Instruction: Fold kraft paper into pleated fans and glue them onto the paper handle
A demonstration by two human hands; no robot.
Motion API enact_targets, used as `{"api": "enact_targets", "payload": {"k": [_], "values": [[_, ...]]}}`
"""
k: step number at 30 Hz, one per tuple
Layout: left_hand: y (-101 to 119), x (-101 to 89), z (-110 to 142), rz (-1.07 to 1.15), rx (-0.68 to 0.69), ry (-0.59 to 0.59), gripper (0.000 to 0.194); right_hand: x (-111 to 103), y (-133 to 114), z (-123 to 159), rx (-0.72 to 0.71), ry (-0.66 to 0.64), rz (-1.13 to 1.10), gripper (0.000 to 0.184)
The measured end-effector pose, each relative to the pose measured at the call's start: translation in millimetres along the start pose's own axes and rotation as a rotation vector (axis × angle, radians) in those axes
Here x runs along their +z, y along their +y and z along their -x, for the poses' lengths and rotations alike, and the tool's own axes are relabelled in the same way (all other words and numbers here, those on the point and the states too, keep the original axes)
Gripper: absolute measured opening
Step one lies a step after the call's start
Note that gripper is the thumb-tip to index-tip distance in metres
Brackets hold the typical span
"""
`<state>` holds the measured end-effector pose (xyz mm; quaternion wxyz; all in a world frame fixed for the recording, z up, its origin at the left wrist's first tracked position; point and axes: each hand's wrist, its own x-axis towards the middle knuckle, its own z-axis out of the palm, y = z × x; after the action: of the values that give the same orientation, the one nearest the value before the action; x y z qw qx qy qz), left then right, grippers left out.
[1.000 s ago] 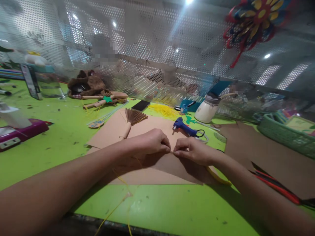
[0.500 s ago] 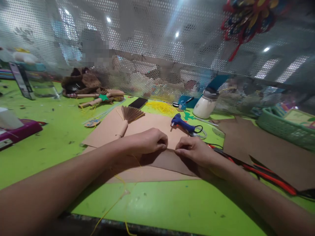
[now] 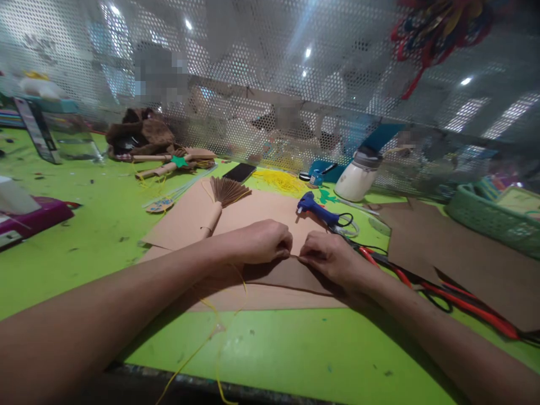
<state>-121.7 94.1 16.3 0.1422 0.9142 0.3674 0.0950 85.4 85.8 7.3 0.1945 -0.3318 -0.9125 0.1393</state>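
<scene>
Both my hands pinch the far edge of a sheet of brown paper [image 3: 291,274], close to each other. My left hand [image 3: 268,242] has its fingers curled on the edge, and my right hand [image 3: 331,253] grips it just to the right. Under the brown paper lie larger tan sheets [image 3: 270,208]. A rolled paper stick with a pleated paper fan [image 3: 229,191] at its end rests on them, beyond my left forearm. A blue glue gun [image 3: 318,208] lies beyond my right hand. Yellow string [image 3: 189,360] trails from under my left forearm over the table's front edge.
Red-handled scissors [image 3: 476,309] and brown paper [image 3: 447,242] lie at right, by a green basket [image 3: 493,219]. A white bottle [image 3: 358,175], yellow strands [image 3: 278,181] and a phone [image 3: 239,172] stand or lie farther back. At left are a purple box [image 3: 37,219] and a glass jar [image 3: 76,140].
The view has shifted slightly. My fingers have worked the brown paper's far edge a little, and my hands are slightly closer together, still pinching it.
</scene>
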Motion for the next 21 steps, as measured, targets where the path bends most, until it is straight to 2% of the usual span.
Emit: {"api": "enact_targets", "payload": {"k": [11,21], "values": [[8,-1.6,-3,-0.017,-0.048,-0.052,0.018,-3,1,2,-0.049,-0.019,-0.059,0.009],[3,-6.3,0,0.044,-0.081,-0.072,0.016,-5,-3,12,-0.043,-0.013,0.017,0.015]]}}
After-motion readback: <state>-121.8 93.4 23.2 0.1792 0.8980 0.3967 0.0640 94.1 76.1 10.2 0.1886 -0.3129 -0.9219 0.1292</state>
